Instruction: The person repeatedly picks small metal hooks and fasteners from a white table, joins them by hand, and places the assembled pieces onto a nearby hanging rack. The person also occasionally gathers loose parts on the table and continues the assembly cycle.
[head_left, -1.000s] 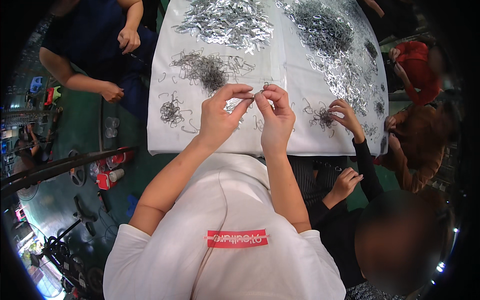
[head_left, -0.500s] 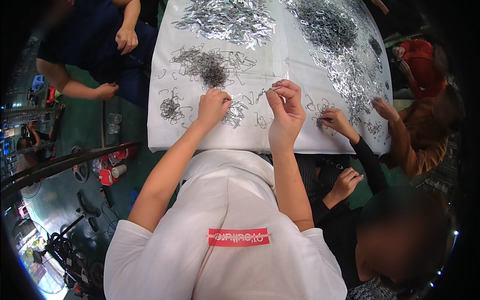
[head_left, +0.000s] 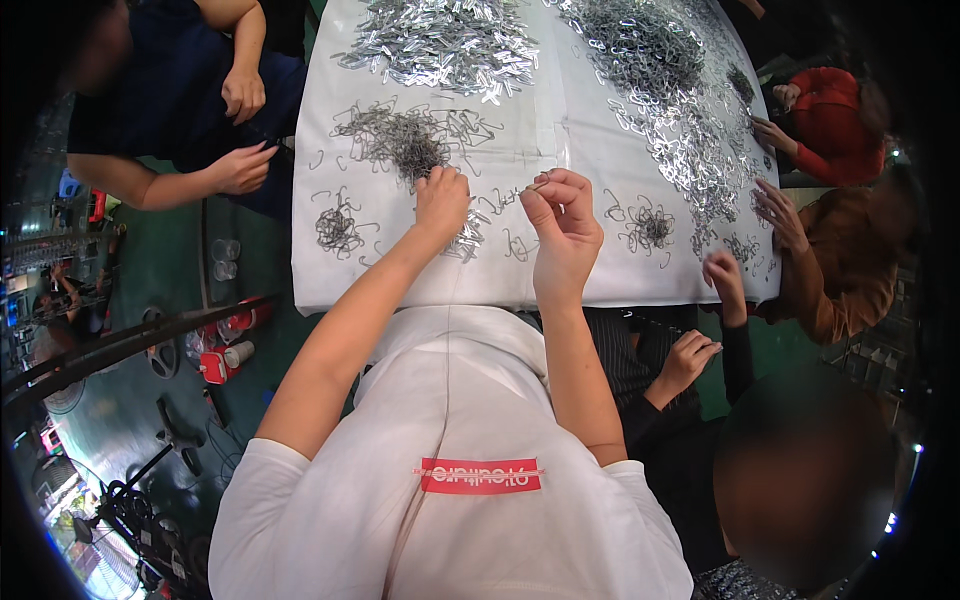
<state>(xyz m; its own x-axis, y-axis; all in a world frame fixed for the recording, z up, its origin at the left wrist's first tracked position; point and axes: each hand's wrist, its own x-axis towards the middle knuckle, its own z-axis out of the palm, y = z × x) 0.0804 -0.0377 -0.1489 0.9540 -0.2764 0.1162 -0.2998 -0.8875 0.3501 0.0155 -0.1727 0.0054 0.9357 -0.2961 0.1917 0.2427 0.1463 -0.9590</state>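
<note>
Here, the right hand pinches a metal piece — left hand palm-down.

From here I see silver clips and dark grey hooks on a white table. I make out a white shirt with a red label, pinstriped dark trousers and green floor.

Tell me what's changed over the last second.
The left hand has parted from the right hand and moved left, between the dark hook pile and the flat shiny pieces; its grip is hidden. The neighbour's hand has left the small hook pile, drawing back toward the near table edge. The right hand stays pinched; the large shiny pile looks unchanged.
</note>
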